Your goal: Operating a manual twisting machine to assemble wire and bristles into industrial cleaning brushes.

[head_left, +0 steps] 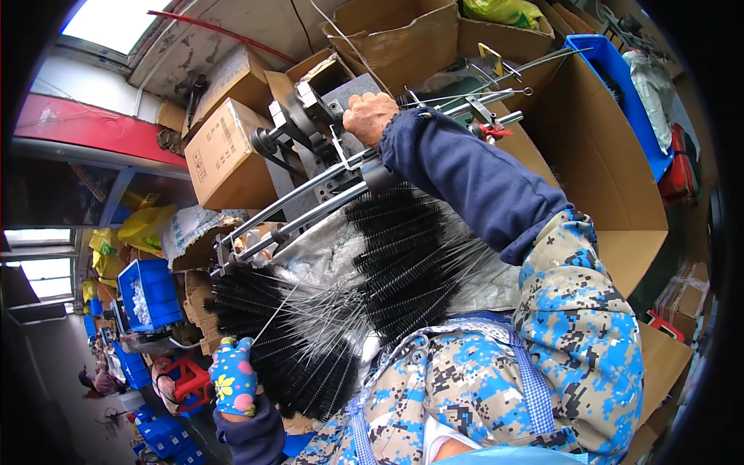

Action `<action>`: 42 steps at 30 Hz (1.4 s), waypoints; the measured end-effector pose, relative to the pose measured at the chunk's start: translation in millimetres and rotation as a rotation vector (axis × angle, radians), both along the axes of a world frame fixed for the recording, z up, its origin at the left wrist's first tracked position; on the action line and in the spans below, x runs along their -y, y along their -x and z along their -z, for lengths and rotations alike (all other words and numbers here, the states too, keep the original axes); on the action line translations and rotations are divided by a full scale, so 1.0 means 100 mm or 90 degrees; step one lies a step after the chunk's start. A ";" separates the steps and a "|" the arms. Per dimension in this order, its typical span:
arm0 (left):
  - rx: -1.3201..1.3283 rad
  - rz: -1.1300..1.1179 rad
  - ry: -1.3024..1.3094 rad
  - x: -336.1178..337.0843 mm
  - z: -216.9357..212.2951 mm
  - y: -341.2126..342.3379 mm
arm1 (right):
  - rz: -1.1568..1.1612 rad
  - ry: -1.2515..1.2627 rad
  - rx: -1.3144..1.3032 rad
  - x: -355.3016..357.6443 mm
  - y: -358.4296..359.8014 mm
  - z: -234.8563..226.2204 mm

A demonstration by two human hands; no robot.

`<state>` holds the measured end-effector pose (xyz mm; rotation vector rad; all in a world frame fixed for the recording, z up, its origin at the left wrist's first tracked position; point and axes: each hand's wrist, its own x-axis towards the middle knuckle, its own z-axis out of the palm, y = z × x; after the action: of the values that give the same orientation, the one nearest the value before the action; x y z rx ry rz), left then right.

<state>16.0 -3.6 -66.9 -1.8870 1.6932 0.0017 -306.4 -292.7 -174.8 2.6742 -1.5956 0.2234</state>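
Observation:
My right hand [370, 118], bare, is closed at the metal bench machine [306, 132]; the arm hides part of the machine, and what the fingers grip does not show. Lower left, my left hand [234, 377] wears a blue glove with yellow flowers and pink dots. Its fingers are curled closed at the end of a thin wire [275, 311] that slants up to the right. Between my hands, on pale sheeting [329, 252] over my lap, lie two bundles of black bristle brushes [399, 260] with bare wire stems [333, 306] crossing in the middle.
Two parallel steel rods [322, 200] run across in front of me. Cardboard boxes [225, 155] stand behind the machine, and a large open carton [601, 147] is at the right. Blue bins stand at the far right [620, 101] and left [151, 291]. A red stool [190, 384] is beyond my left hand.

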 end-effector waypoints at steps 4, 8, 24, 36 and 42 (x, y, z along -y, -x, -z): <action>-0.062 0.117 0.052 -0.01 -0.16 0.04 | 0.005 0.014 0.017 0.12 0.00 0.10; -0.262 0.175 0.047 0.04 -0.22 0.29 | -0.043 0.026 0.036 0.26 -0.01 0.18; -0.205 0.283 0.176 0.10 -0.04 0.43 | 0.184 -0.080 0.112 -0.13 0.74 0.23; -0.283 0.278 0.172 0.00 -0.09 0.51 | 0.149 -0.045 0.102 -0.17 0.25 0.35; -0.386 0.341 0.207 -0.05 -0.22 0.56 | 0.126 -0.084 0.138 -0.23 -0.18 0.22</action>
<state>-39.9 0.9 -45.0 -1.6806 2.7198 0.1005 -288.5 -270.1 -196.6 2.6375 -1.9899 0.4287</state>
